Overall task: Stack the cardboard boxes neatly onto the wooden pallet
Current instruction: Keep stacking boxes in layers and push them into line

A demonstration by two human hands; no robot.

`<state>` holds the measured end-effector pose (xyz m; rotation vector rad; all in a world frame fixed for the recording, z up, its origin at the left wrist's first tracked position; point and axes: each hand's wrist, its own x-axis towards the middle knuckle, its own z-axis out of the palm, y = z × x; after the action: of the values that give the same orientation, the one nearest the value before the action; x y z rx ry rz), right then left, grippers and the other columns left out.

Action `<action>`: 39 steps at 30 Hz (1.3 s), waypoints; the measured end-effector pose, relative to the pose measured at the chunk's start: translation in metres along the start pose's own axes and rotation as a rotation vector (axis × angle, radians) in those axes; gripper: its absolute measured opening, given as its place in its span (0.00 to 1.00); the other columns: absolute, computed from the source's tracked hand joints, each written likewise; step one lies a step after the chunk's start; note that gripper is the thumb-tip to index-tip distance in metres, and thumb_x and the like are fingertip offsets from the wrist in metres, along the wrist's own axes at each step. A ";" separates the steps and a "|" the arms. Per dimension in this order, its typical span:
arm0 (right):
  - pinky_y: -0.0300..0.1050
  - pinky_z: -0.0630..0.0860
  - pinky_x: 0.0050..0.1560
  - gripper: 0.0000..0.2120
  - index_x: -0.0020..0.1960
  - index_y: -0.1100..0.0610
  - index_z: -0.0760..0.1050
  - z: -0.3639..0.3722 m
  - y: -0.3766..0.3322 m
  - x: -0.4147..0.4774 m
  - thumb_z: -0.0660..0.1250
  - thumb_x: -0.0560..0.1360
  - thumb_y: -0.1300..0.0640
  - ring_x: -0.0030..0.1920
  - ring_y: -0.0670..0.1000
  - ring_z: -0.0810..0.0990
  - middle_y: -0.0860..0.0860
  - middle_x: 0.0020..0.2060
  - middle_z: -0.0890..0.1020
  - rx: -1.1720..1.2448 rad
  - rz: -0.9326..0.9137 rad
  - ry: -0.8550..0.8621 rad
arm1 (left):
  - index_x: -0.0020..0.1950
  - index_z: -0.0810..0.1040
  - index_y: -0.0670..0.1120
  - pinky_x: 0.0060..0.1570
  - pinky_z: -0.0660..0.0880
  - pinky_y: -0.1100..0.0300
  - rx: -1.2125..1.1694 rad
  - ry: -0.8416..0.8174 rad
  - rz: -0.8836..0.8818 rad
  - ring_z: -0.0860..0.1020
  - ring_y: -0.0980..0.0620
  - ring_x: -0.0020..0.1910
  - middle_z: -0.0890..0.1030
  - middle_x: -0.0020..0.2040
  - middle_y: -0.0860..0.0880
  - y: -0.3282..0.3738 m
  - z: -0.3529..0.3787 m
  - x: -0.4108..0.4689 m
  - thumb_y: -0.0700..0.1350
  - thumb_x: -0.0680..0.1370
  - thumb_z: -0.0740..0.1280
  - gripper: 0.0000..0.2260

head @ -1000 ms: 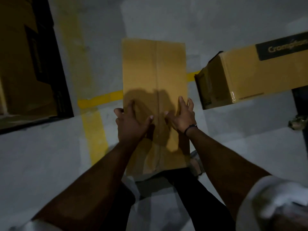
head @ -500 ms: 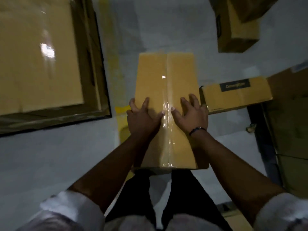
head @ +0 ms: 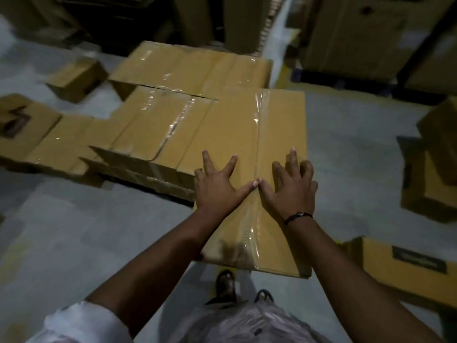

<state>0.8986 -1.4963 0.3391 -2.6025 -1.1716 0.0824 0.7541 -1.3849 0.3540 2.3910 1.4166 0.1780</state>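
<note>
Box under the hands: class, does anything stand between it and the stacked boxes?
Nothing visible does. The box borders the stacked boxes along its left edge; left hand and right hand rest on top.

a grey concrete floor (head: pixel 74 231) fills the lower left and right of the frame, blurred in dim warehouse light. dark shelving (head: pixel 111 18) stands along the upper left, and a dark rack post (head: pixel 418 50) slants across the upper right. a pair of dark sandals (head: pixel 225 283) shows at bottom centre.
</note>
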 end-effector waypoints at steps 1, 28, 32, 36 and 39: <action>0.65 0.65 0.66 0.28 0.72 0.43 0.68 -0.002 -0.014 0.002 0.59 0.76 0.31 0.78 0.60 0.51 0.47 0.82 0.50 0.001 -0.073 -0.022 | 0.79 0.58 0.69 0.72 0.64 0.39 -0.014 0.025 -0.048 0.57 0.30 0.76 0.41 0.84 0.45 -0.010 -0.010 -0.006 0.83 0.67 0.57 0.43; 0.64 0.66 0.65 0.26 0.67 0.45 0.76 0.114 -0.538 0.056 0.57 0.77 0.32 0.76 0.53 0.61 0.45 0.75 0.70 0.152 -0.660 -0.152 | 0.80 0.63 0.63 0.71 0.67 0.40 -0.008 0.354 -0.624 0.61 0.33 0.77 0.51 0.84 0.45 -0.451 -0.235 0.058 0.85 0.63 0.56 0.49; 0.62 0.67 0.62 0.27 0.66 0.45 0.77 0.131 -0.600 0.079 0.57 0.77 0.30 0.74 0.53 0.62 0.44 0.73 0.71 0.160 -0.660 -0.131 | 0.79 0.65 0.61 0.71 0.67 0.41 0.027 0.370 -0.590 0.63 0.32 0.76 0.53 0.83 0.42 -0.502 -0.265 0.096 0.84 0.64 0.58 0.48; 0.62 0.67 0.62 0.27 0.65 0.45 0.78 0.155 -0.650 0.116 0.58 0.76 0.29 0.74 0.54 0.63 0.44 0.72 0.72 0.138 -0.638 -0.132 | 0.79 0.65 0.60 0.70 0.67 0.42 0.038 0.356 -0.586 0.64 0.33 0.75 0.55 0.82 0.41 -0.545 -0.277 0.147 0.83 0.66 0.60 0.47; 0.63 0.67 0.63 0.27 0.66 0.44 0.77 0.181 -0.685 0.154 0.58 0.76 0.29 0.74 0.54 0.62 0.44 0.73 0.71 0.139 -0.617 -0.152 | 0.80 0.65 0.60 0.69 0.68 0.42 0.050 0.335 -0.572 0.65 0.32 0.74 0.55 0.82 0.41 -0.579 -0.282 0.196 0.82 0.66 0.60 0.47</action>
<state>0.4749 -0.9089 0.3676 -2.0393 -1.8901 0.2238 0.2929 -0.8958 0.3916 1.9478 2.2139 0.4063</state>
